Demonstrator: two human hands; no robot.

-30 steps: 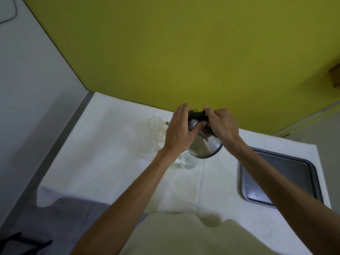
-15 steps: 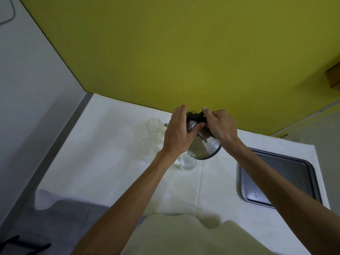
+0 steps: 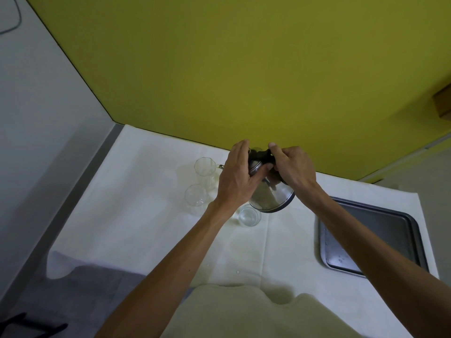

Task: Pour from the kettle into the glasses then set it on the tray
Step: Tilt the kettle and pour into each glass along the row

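A steel kettle [image 3: 273,197] hangs tilted to the left above the white-covered table, its spout tip at the rim of the far tall glass [image 3: 204,168]. My right hand [image 3: 291,167] grips the kettle's black handle from the right. My left hand [image 3: 238,178] lies flat against the kettle's lid and left side, fingers straight. A second tall glass [image 3: 195,197] stands nearer, left of my left wrist. A short glass [image 3: 249,217] stands just below the kettle's base. The grey metal tray [image 3: 380,223] lies at the right, partly under my right forearm.
A yellow wall rises right behind the table's far edge. A grey wall and a dark gap run along the left side. The white cloth [image 3: 136,215] shows faint damp stains near the front. Pale fabric [image 3: 256,313] fills the lower middle.
The kettle and both hands have held almost the same pose, shifting very slightly upward in view. The spout stays at the far glass.
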